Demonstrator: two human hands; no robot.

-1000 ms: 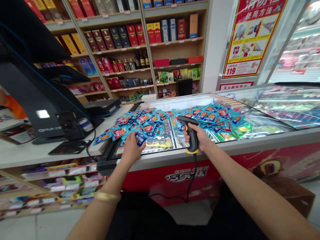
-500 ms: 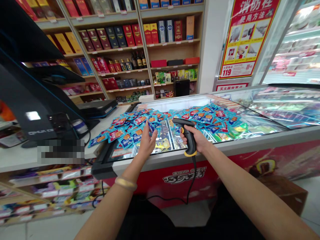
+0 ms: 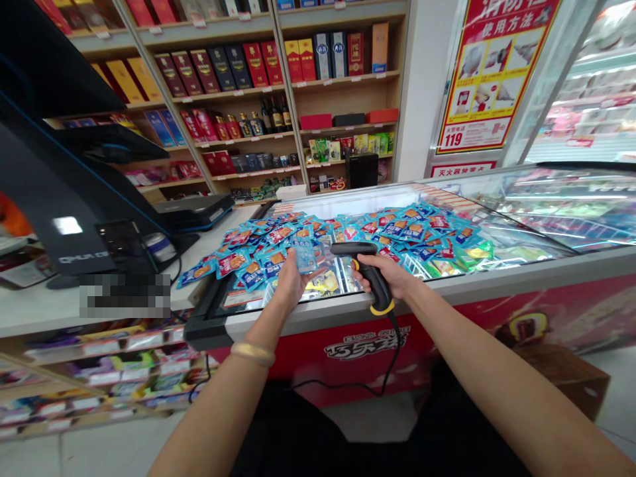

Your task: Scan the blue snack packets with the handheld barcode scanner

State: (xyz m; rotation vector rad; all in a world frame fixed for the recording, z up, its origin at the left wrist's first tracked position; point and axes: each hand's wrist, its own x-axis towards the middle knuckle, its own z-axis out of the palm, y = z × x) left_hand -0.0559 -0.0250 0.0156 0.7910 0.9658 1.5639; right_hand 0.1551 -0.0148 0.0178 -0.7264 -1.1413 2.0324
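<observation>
Raised off the heap since a moment ago, a blue sachet (image 3: 304, 260) now stands upright in my left grip (image 3: 291, 283), pinched between thumb and fingers above the glass lid of a chest freezer (image 3: 521, 218). My right grip (image 3: 387, 275) stays clamped around the handle of a black barcode scanner (image 3: 368, 275) with yellow trim, its head just beside the sachet but not touching it. The scanner's black cord (image 3: 395, 351) drops past the freezer's red front (image 3: 318, 358), which carries the stylised brand name 巧乐兹. Glossy blue sachets with orange panels (image 3: 397, 228) lie heaped across the glass, and a gold-coloured bangle (image 3: 252, 354) circles my left wrist.

Ahead, a red-and-yellow poster (image 3: 497, 73) reads 使用方法 beneath a heading that looks like 消防栓, with 119 in its lower corner. Wooden shelves (image 3: 348, 99) hold boxed liquor (image 3: 223, 66) and bottles. To my left, a white counter (image 3: 40, 311) carries a black payment terminal (image 3: 64, 199).
</observation>
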